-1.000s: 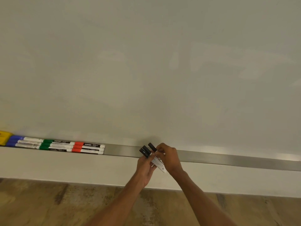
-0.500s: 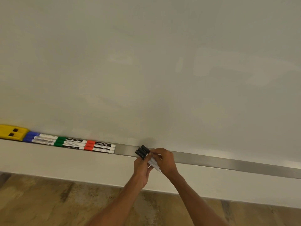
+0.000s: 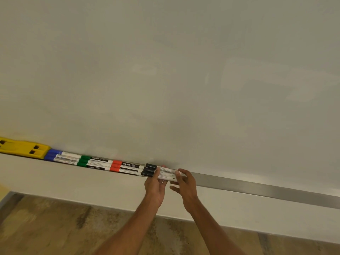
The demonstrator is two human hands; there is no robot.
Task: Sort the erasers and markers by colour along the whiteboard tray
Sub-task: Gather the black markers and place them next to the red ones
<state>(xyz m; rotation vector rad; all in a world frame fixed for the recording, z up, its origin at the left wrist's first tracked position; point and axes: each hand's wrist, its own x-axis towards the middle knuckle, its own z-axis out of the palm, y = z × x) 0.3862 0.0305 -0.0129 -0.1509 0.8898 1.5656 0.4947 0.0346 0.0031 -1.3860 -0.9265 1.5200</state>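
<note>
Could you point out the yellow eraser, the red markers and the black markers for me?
yellow eraser (image 3: 22, 148): head view, on its top face.
red markers (image 3: 116, 165): head view, on the middle red cap.
black markers (image 3: 149, 170): head view, on the middle black cap, just right of the red markers.

Both hands, left hand and right hand, held three black markers on the whiteboard tray, just right of the red markers, green markers, blue markers and yellow eraser.
</note>
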